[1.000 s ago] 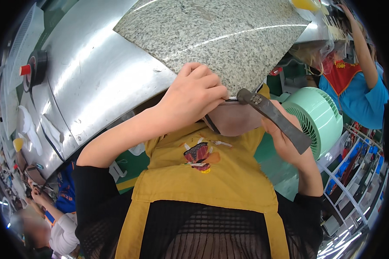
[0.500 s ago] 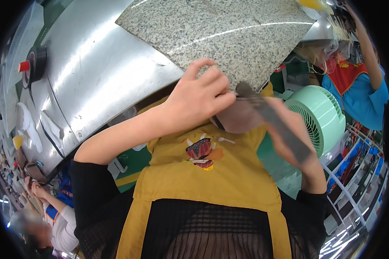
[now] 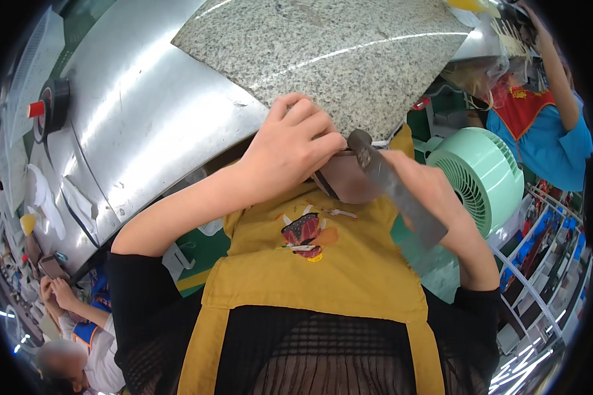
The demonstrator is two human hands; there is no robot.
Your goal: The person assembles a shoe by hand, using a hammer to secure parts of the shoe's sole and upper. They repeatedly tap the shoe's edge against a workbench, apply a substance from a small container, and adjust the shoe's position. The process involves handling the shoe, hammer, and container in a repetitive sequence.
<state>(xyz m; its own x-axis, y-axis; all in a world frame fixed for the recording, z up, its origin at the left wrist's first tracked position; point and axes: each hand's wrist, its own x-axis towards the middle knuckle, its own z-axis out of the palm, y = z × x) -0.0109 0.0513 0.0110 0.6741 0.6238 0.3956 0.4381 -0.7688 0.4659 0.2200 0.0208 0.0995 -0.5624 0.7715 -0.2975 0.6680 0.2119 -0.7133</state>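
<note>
Steel made up the thing in hand: a long, flat, dark grey blade [image 3: 396,191] that ran slantwise from just under the corner of the speckled granite slab [image 3: 336,56] down toward the person's right side. It looked stiff and fairly heavy for its width, smooth enough to slip, and best taken at its 2 ends rather than along the edge. The left hand [image 3: 290,148] curled over the upper end, its grip clenched on it with the fingers [image 3: 310,122] bunched and knuckles up, the forearm crossing the chest from the left. The right hand [image 3: 435,187] lay behind the lower stretch of the blade, wrist bent upward; whether its grip had closed could not be told. Below both was a mustard apron [image 3: 323,276], and to the right stood a pale green fan [image 3: 484,174]. The steel desk [image 3: 145,125] spread out behind the slab
</note>
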